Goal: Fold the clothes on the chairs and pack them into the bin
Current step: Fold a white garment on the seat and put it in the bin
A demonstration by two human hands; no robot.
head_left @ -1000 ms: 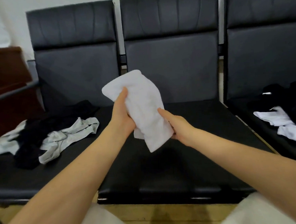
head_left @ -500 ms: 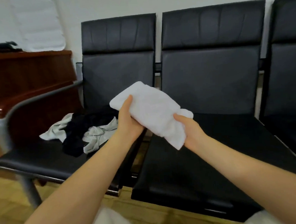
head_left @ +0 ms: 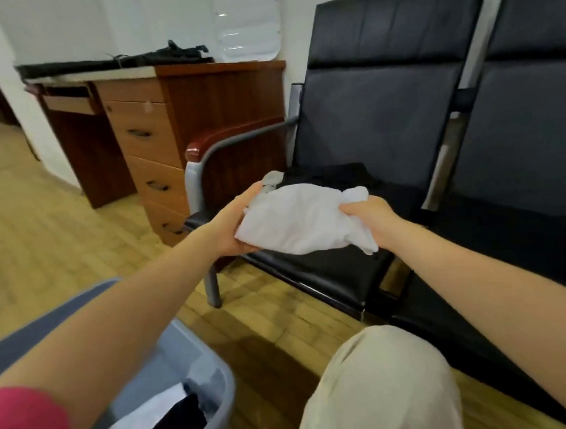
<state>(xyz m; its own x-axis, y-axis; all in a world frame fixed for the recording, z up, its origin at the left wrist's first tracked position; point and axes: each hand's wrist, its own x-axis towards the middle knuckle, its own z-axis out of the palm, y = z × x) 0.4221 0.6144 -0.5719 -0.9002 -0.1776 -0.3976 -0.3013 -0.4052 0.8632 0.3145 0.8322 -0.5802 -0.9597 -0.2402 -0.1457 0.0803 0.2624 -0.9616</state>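
Two hands held one folded white cloth point(head_left: 300, 225) up in the air, over the front of the left black chair point(head_left: 363, 136). The left hand point(head_left: 232, 227) had its grip on the left end, with the thumb on top and the fingers curled under. The right hand point(head_left: 371, 220) pinched the right end, where a loose corner hung down. I think each hand took one end so the fold would not fall open while the cloth was carried.

The grey bin point(head_left: 199, 378) sat low on the floor, near the left arm and well apart from the cloth. It looked like the cloth was on its way there. Something dark and something white already lay inside the bin.

More clothes point(head_left: 325, 177) sat on the chair seat, behind the white cloth. They were dark, with a bit of pale grey at the left. The white cloth hid most of them, so I could not tell how many there were.

The left arm covered much of the bin, and the picture edge cut off the rest. The fingers under the cloth could not be seen. A second black chair point(head_left: 528, 133) was cut off on the right. A brown desk point(head_left: 156, 122) stood by the wall, and the dark things on top of it were too blurry to name.
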